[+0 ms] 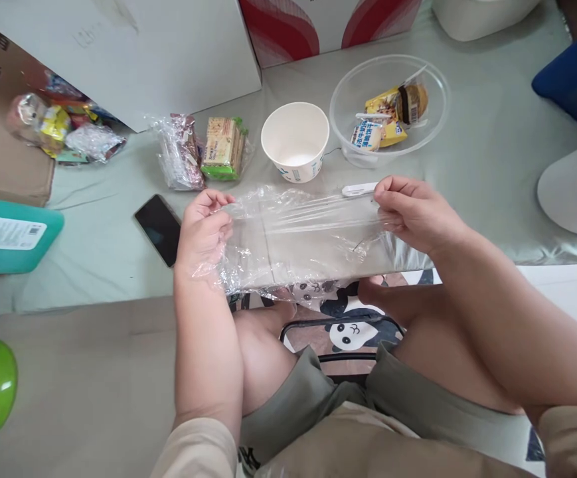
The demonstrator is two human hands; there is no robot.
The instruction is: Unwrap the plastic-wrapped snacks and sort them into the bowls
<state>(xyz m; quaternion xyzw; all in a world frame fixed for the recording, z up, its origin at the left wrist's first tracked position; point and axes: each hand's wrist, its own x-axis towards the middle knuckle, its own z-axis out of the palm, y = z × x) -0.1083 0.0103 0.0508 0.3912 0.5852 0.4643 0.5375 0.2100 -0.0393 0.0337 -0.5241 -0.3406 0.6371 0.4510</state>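
Note:
A clear sheet of plastic wrap (313, 226) is stretched between my two hands above the front edge of the cloth-covered surface. My left hand (206, 226) pinches its left end, with loose film hanging over the wrist. At the other end, the fingers of my right hand (412, 209) are pressed together on the film. Just beyond the wrap stands a white paper bowl (295, 139) with its open top facing up. A small white plastic tool (359, 190) lies beside my right fingertips; its kind is unclear.
Packaged crackers (222, 149) and a wrapped snack (181, 153) lie left of the bowl, near a phone (159, 229). A clear plastic basin (340, 99) holds several snack packets. Boxes (168, 53) stand behind, and a white bucket (570, 189) is at the right.

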